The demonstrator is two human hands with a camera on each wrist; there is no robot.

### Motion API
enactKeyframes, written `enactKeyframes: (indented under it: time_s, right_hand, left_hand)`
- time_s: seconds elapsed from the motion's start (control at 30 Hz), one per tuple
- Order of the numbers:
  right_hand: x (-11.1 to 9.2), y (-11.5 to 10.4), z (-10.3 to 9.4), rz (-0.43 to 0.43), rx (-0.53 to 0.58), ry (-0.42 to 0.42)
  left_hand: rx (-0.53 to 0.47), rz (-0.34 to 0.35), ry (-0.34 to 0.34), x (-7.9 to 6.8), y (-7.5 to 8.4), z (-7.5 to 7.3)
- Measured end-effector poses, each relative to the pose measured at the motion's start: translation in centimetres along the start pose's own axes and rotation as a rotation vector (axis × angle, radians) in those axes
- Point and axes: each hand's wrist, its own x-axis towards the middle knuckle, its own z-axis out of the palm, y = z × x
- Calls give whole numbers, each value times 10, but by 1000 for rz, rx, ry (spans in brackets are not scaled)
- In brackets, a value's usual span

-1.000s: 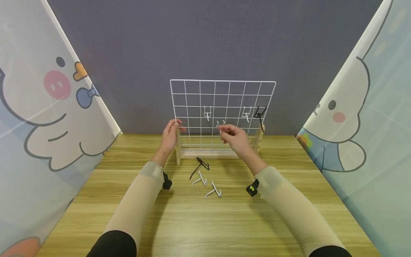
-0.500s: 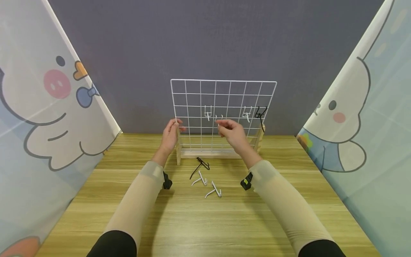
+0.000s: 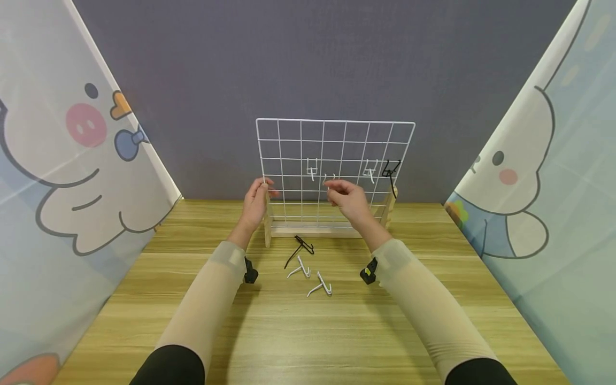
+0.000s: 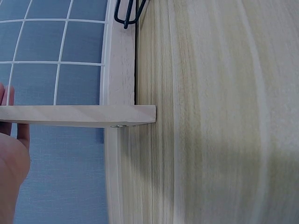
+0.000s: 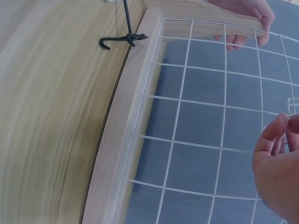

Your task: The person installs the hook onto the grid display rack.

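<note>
A white wire grid panel (image 3: pixel 335 121) stands upright in a wooden base (image 3: pixel 313 232). My left hand (image 3: pixel 253 205) grips the base's left wooden post (image 4: pixel 84 115) near its top; in the left wrist view, fingers show on the far side of the post. In front of the grid's middle, my right hand (image 3: pixel 351 202) pinches a white hook (image 3: pixel 325 178) between thumb and fingertips. Its two upturned prongs rise beyond the fingers, right at the wires, and the rest is hidden. Two white hooks (image 3: pixel 312 171) (image 3: pixel 369 172) and a black hook (image 3: pixel 390 173) hang on the grid.
On the wooden table (image 3: pixel 298 331), before the base, lie a black hook (image 3: pixel 301 247) and two more white hooks (image 3: pixel 300 268) (image 3: pixel 321 286). A grey wall panel (image 3: pixel 192 80) stands behind, with cartoon-printed sheets (image 3: pixel 43 176) on both sides.
My right hand has moved slightly up and left with the white hook, its prongs now higher against the grid. Over the last half second it barely moves. My left hand keeps its place.
</note>
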Motion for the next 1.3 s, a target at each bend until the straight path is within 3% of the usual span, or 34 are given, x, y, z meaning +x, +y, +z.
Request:
enactKeyframes:
  time_s: [0.6,1.3]
  right_hand:
    - [-1,5,-3,18,-21,6]
    - [-6,13,-9,-33,-15,-8]
  left_hand:
    - [28,2,10,2,-3,-1]
    - [40,-18,-19,0,0,-2]
